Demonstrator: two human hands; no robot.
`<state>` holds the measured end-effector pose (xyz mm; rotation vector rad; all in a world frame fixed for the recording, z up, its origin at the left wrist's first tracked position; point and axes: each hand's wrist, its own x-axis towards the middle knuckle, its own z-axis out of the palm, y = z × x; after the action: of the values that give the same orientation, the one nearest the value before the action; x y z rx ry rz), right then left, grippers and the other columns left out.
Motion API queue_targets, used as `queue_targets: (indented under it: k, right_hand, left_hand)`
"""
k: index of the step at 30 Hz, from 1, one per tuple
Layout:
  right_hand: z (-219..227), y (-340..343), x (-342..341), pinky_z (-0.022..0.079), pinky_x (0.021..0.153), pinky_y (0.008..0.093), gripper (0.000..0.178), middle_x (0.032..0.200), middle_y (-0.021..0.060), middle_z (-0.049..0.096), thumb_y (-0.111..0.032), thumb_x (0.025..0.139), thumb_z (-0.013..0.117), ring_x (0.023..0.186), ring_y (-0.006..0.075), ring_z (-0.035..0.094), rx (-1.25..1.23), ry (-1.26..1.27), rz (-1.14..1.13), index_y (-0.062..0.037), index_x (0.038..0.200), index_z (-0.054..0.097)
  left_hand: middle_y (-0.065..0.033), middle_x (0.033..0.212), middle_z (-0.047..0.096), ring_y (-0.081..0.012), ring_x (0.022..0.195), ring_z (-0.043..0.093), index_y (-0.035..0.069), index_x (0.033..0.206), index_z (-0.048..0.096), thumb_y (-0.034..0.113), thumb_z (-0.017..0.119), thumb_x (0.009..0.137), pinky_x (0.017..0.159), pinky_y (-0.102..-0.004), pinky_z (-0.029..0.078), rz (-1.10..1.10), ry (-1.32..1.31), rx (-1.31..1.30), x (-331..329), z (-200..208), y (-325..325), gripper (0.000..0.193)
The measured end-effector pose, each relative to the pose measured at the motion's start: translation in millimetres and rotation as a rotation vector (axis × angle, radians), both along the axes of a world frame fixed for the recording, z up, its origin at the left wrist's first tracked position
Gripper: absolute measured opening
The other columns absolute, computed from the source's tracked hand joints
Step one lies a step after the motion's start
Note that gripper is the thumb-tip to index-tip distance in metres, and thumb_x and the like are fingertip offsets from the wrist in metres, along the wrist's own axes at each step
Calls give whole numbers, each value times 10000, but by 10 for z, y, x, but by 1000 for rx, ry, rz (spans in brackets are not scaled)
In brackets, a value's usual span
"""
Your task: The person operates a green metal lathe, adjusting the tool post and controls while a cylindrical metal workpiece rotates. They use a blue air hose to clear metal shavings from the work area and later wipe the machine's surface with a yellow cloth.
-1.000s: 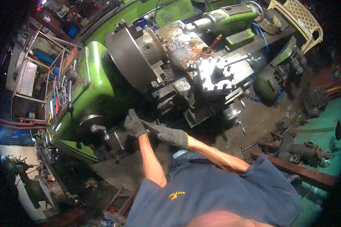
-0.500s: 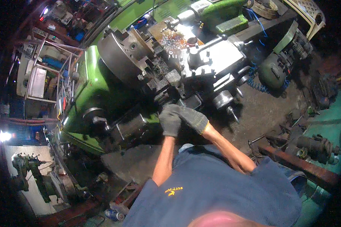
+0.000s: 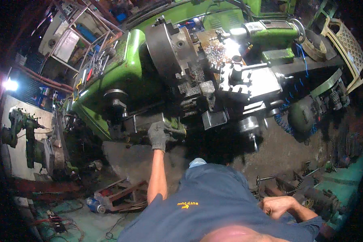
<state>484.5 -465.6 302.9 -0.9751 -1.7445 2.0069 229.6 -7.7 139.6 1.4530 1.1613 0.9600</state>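
Observation:
My left hand, in a grey work glove, reaches forward to the front of the green lathe. Its fingers look bent, and a dark grey shape beside them is too unclear to name. My right hand looks bare and is drawn back beside my shirt at the right hip. Its fingers curl closed, and whatever they hold, if anything, is hidden. Beyond the left hand are the lathe's big round chuck and the tool post, with metal chips lying behind it.
A handwheel juts from the lathe's front. Hand tools lie on the headstock at left. At right stand a green compressor tank with a coiled blue hose and a beige plastic chair. A rusty metal frame lies low at left.
My hands were together in front of the lathe, both gloved. They have parted: the left moved left, while the right came back to my hip and now looks bare. The view has shifted too.

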Motion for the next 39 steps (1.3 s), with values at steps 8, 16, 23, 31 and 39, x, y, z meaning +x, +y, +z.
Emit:
queue_targets:
  k: [8, 16, 23, 31, 39]
  right_hand:
    - [-193, 8, -8, 437, 705, 426, 238, 628, 131, 514, -155, 723, 664, 765, 365, 573, 238, 36, -273, -3, 630, 507]
    - [-242, -58, -80, 453, 681, 418, 219, 650, 140, 531, -129, 535, 616, 669, 367, 569, 362, 304, -399, 23, 593, 470]
    - [-392, -16, -21, 421, 584, 399, 222, 654, 35, 579, -226, 631, 754, 625, 261, 588, 666, -206, -467, -94, 610, 577]
    - [-1008, 1495, -135, 491, 721, 310, 230, 858, 100, 689, -196, 870, 668, 792, 182, 638, 494, 134, -1138, 22, 798, 659]
    - [-1586, 2915, -807, 473, 978, 331, 538, 1257, 65, 627, -139, 855, 735, 1124, 179, 588, 226, 318, -931, -51, 1358, 563]
  left_hand:
    - [-121, 855, 720, -179, 563, 635, 12, 953, 639, 188, 589, 983, 466, -307, 527, 141, 2, -111, -711, -453, -69, 186]
    - [-136, 813, 699, -193, 557, 630, -6, 923, 629, 154, 597, 964, 459, -309, 508, 207, -130, -132, -718, -148, -264, 169]
    - [-54, 790, 649, -138, 632, 613, 46, 934, 667, 249, 600, 971, 505, -248, 486, 152, -346, -297, -312, 641, -638, 217]
    - [-41, 762, 564, -221, 584, 646, 105, 1010, 658, 341, 658, 940, 473, -363, 574, 135, -539, -475, -257, 861, -628, 247]
    - [-90, 813, 659, -216, 592, 656, 60, 992, 666, 337, 635, 959, 471, -344, 575, 82, -591, -576, -371, 847, -528, 281]
